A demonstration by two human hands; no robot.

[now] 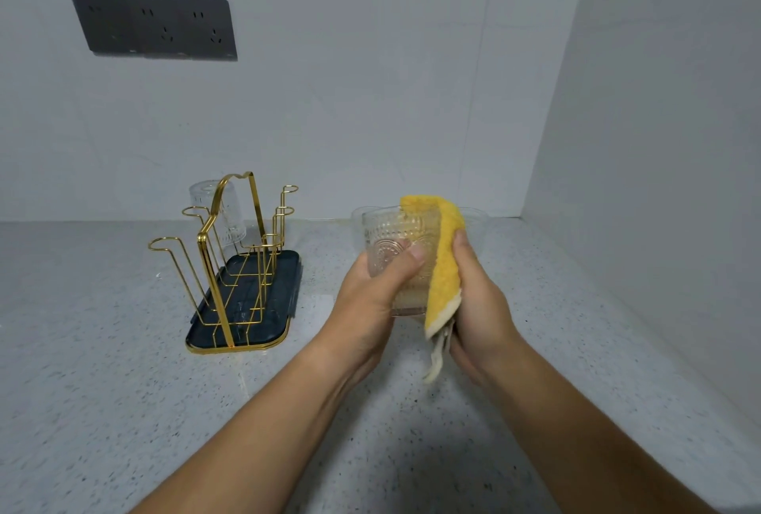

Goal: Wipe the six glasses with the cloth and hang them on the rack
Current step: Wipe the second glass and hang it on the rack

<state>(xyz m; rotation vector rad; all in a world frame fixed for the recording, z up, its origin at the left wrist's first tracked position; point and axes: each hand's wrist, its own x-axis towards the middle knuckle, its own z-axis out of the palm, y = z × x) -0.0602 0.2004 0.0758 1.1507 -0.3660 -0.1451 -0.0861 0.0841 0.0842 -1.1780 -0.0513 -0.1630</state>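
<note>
We are curling left fingers (413, 257) round the patterned glass (389, 231), held above the bench (123, 390), and right fingers (460, 240) round the yellow cloth (444, 266) draped over its rim; we should be turning it slowly, gripping firmly.

Counts: one rack (230, 266)
One tray (288, 278), one cloth (444, 266); one glass (236, 221) on the rack, another glass (391, 254) right of it, further rims (475, 217) beyond, uncounted.

Upright embossed glass (391, 243) with yellow cloth (444, 262) over its rim; 1 inverted glass (234, 223) on gold rack (284, 291).
</note>
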